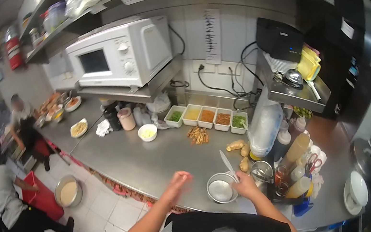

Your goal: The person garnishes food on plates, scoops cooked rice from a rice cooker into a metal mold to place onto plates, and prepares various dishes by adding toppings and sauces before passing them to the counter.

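Note:
My right hand (245, 185) is closed around the handle of a knife (226, 161), whose pale blade points up and away from me. Just left of that hand stands a metal bowl (211, 195) with something white in its bottom. My left hand (178, 188) is raised over the counter's front edge, left of the bowl. Motion smears its fingers, so I cannot tell whether they are open or closed. Several pieces of ginger root (236, 145) lie beyond the knife. Brown sticks (198, 136) are piled farther back on the steel counter (154, 162).
Several small tubs of chopped ingredients (206, 116) line the back, beside a white bowl (147, 132). Bottles (296, 148) and a metal cup (261, 171) crowd the right. A microwave (122, 53) sits on a shelf above. Two people (6, 193) stand at the left, near a floor pot (68, 192).

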Demonstrator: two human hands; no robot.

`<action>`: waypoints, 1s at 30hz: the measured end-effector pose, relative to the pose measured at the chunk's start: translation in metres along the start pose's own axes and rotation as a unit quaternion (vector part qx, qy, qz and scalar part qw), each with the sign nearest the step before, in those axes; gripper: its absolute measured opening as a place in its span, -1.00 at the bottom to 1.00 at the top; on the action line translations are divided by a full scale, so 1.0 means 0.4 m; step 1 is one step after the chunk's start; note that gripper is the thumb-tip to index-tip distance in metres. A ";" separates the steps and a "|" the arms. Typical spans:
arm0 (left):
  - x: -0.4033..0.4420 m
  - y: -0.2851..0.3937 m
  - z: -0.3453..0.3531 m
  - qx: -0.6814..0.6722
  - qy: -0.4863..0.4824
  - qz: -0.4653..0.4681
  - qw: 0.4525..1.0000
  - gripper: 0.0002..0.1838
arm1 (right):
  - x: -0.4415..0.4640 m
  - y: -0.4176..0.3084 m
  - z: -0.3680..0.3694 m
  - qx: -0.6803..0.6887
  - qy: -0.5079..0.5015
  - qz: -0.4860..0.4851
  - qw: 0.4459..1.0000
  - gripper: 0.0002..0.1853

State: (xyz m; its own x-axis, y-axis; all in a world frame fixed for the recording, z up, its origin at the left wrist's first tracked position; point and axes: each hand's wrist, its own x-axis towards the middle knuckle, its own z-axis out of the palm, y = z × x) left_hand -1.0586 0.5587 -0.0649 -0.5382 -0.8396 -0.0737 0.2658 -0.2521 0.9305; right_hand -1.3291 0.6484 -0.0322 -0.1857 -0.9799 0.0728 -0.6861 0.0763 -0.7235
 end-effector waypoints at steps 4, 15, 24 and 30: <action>-0.005 -0.006 0.105 -0.320 -0.250 -0.215 0.888 -0.30 | -0.023 -0.024 0.044 0.106 0.035 0.002 0.994 -0.68; 0.037 -0.024 0.003 -0.356 -0.145 -0.285 0.878 -0.21 | -0.090 -0.098 0.082 0.190 0.116 0.084 0.971 -0.73; 0.034 -0.059 -0.064 -0.432 -0.141 -0.251 0.854 -0.18 | -0.113 -0.111 0.155 0.206 0.067 0.094 0.972 -0.70; 0.037 -0.069 -0.073 -0.424 -0.152 -0.270 0.851 -0.19 | -0.117 -0.102 0.172 0.198 0.070 0.092 0.973 -0.67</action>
State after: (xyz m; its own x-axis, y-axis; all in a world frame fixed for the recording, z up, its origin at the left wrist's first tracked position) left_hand -1.0505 0.5390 -0.1020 -0.9131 -0.3595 -0.1921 0.3254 -0.9267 0.1879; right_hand -1.2440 0.6786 -0.0535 -0.3941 -0.9190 -0.0105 -0.3125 0.1447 -0.9388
